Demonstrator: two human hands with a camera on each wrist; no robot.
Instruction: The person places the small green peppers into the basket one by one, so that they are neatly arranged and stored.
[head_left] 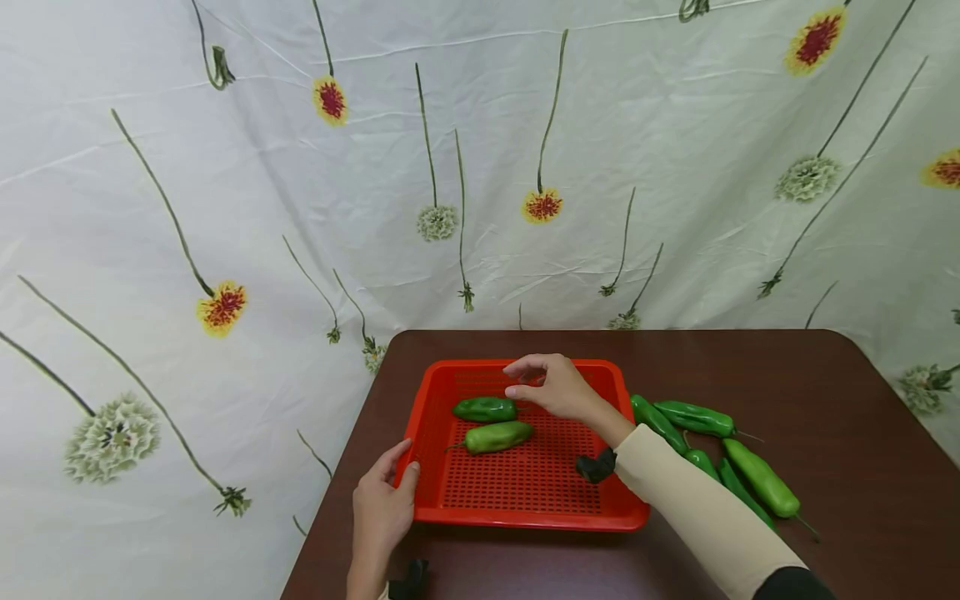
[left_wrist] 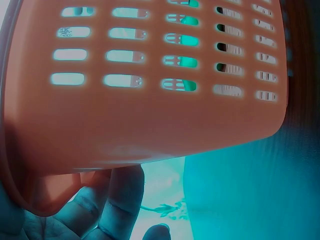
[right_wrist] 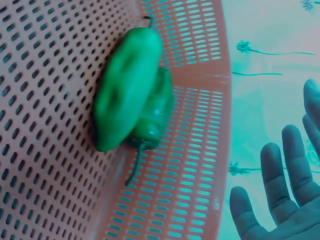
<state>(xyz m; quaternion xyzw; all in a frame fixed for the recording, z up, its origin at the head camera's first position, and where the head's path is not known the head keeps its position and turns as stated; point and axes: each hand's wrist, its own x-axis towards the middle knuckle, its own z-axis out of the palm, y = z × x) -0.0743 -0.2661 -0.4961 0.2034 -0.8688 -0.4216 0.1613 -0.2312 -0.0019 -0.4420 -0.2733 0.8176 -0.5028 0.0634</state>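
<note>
A red plastic basket [head_left: 528, 520] with slotted walls stands on the brown table. My left hand [head_left: 384, 498] grips its left rim, thumb on the near side and fingers around the outside; the left wrist view shows those fingers [left_wrist: 125, 200] curled under the rim. Two green peppers lie inside the basket: a darker pepper [head_left: 484, 409] farther back and a lighter pepper [head_left: 498, 437] nearer me. Over the back part of the basket hovers my right hand [head_left: 553, 388], its fingers loosely spread with nothing between them, as the right wrist view also shows.
To the right of the basket lies a loose pile of several green peppers [head_left: 761, 477], partly covered by my right sleeve [head_left: 697, 508]. Behind the table [head_left: 817, 375] hangs a white cloth [head_left: 480, 167] printed with flowers. Dark wrist straps show on both arms.
</note>
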